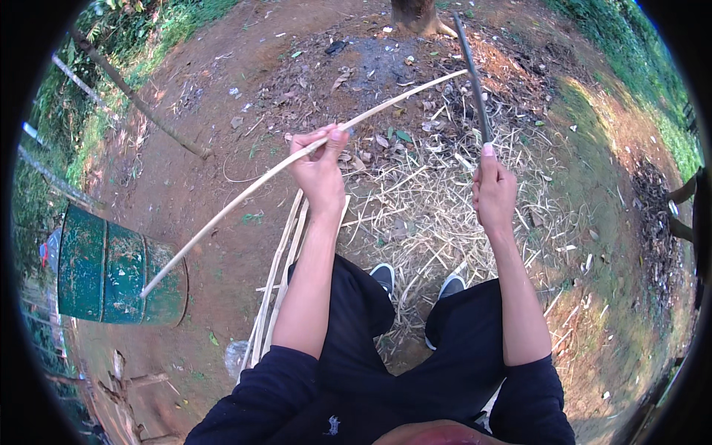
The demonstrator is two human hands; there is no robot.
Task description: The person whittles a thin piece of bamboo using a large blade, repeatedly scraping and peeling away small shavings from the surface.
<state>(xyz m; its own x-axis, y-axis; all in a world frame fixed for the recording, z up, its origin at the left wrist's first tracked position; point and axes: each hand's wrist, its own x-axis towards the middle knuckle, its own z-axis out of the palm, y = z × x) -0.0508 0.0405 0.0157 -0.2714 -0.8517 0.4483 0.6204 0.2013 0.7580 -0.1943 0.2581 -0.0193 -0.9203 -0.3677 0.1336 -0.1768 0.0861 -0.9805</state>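
My left hand (319,167) is closed around a long, pale, thin strip (245,194) that looks like split bamboo or wood. The strip slants from beside the drum at lower left up to the far right, bending slightly. My right hand (495,191) grips the handle of a long dark-bladed knife (473,81), its blade pointing up and away from me. The strip's far end lies close to the blade in the picture; whether they touch I cannot tell.
A green metal drum (122,267) stands at left. Several long pale strips (276,267) lie beside my left leg. Shavings (423,215) cover the dirt before my feet. A tree trunk (415,15) rises at the far side, and a thin pole (141,100) leans at upper left.
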